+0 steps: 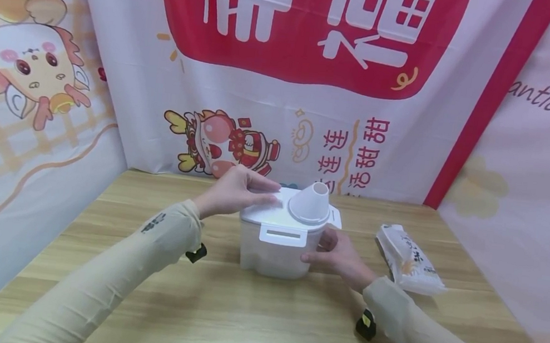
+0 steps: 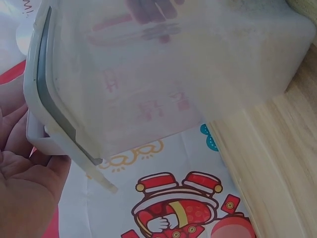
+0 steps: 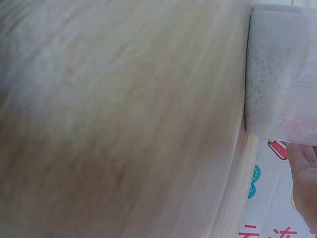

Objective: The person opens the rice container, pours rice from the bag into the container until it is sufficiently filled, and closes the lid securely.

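A translucent storage container (image 1: 273, 255) stands on the table, with a white lid (image 1: 263, 212) on top. A white cone-shaped spout or cup (image 1: 311, 203) rises from the lid's right part. From the left, my left hand (image 1: 240, 190) holds the lid, thumb and fingers at its top and edge; the left wrist view shows that hand (image 2: 25, 168) beside the lid's rim. My right hand (image 1: 339, 256) grips the container's right side, thumb toward the front and fingers toward the back. Pale grains like rice (image 3: 265, 82) show through the container's lower wall.
On the wooden table (image 1: 219, 316), a white printed packet (image 1: 409, 258) lies to the right of the container. A printed cloth (image 1: 127, 94) hangs behind the table's back edge, and more printed cloth hangs at both sides.
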`<action>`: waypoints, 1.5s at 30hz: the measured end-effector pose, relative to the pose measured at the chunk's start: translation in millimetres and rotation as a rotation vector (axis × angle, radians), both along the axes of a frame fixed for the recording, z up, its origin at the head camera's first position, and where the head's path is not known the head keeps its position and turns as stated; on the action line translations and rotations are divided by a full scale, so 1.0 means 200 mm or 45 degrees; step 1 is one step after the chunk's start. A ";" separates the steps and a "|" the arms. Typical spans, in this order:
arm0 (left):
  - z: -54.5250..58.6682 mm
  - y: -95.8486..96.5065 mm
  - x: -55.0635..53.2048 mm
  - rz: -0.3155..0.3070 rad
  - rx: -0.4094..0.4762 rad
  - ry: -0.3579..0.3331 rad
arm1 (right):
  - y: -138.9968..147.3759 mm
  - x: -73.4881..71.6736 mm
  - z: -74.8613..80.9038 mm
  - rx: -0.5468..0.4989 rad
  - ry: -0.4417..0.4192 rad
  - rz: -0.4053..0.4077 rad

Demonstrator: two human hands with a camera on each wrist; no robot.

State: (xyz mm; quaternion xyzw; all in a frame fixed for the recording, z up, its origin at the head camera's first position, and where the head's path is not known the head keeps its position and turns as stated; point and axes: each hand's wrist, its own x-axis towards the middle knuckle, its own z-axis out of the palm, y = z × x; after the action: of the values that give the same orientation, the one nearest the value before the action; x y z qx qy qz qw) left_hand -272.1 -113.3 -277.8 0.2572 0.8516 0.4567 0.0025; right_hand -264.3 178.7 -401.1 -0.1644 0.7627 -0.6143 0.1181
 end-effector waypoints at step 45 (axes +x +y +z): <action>-0.01 0.01 0.01 0.026 -0.020 -0.085 | 0.00 0.01 0.01 0.006 0.045 -0.005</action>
State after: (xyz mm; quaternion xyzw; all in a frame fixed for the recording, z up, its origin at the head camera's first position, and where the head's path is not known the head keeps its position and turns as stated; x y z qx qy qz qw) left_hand -269.8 -111.9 -279.1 0.2330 0.8572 0.4583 0.0282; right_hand -261.9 178.7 -399.7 -0.1736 0.7665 -0.6095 0.1038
